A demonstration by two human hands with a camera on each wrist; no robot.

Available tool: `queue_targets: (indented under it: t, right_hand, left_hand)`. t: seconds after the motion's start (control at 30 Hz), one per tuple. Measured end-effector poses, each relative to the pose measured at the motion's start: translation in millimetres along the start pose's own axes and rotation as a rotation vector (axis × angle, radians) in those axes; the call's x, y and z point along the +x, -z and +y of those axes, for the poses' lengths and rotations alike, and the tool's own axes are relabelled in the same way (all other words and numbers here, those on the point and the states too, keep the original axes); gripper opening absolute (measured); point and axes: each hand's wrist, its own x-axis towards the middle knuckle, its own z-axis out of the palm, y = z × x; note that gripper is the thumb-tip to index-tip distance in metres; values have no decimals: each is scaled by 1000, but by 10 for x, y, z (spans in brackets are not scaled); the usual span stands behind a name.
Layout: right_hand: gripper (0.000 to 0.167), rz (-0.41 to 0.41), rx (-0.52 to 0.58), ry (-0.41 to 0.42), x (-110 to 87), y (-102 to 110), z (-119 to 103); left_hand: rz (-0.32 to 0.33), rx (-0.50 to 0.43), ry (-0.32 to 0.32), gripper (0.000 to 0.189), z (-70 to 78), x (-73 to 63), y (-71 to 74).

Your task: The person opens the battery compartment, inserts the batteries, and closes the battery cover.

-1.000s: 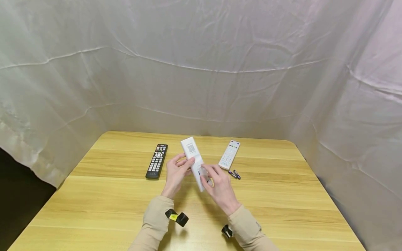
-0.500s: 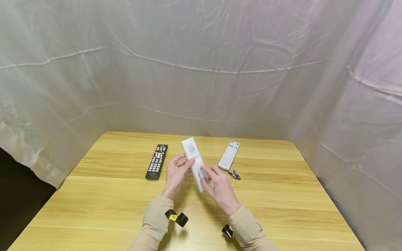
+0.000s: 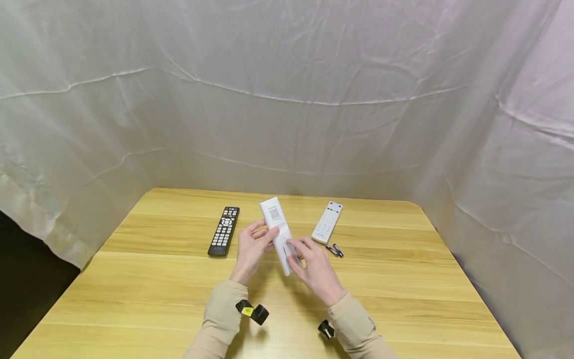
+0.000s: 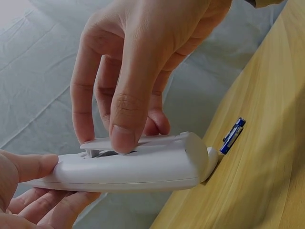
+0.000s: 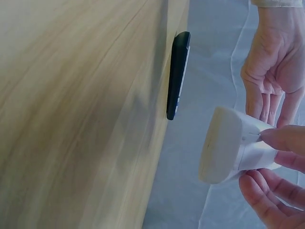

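Note:
My left hand grips a white remote control above the table, its back with a printed code turned up. With thumb and fingertips my right hand pinches the remote's battery cover over the lower half of the back. In the left wrist view, one end of this cover stands slightly raised, with a small tab below it and a dark gap under the thumb. Seen from the right wrist, the remote's rounded end faces the camera. The inside of the battery compartment is mostly hidden by the cover and the fingers.
A black remote control lies on the wooden table to the left. Another white remote control lies to the right, buttons up, with two small blue batteries by its lower end. A grey curtain hangs behind the table.
The right fingers and the battery cover have shifted slightly, and the cover lies flatter against the remote's back. The remote has moved only a little. Everything on the table stays put.

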Motion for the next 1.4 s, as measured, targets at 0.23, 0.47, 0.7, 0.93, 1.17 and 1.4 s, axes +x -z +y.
queue_targets:
  t: [0.23, 0.47, 0.7, 0.93, 1.17, 1.4]
  right_hand:
    - [38, -17, 7, -12, 8, 21, 6]
    - [39, -11, -18, 13, 6, 13, 10]
    - [38, -26, -34, 30, 5, 4, 25]
    - [36, -15, -70, 74, -8, 2, 31]
    - [36, -26, -92, 75, -5, 10, 26]
    - [36, -27, -110, 86, -10, 11, 19]
  left_hand:
    - [-4, 1, 1, 39, 4, -1, -1]
    - [-5, 1, -4, 38, 10, 2, 1]
    - [-4, -1, 0, 37, 18, 5, 0]
    - [-14, 3, -7, 37, 5, -2, 6]
    - [-17, -1, -7, 36, 15, 1, 10]
    - [-21, -11, 2, 37, 14, -4, 10]
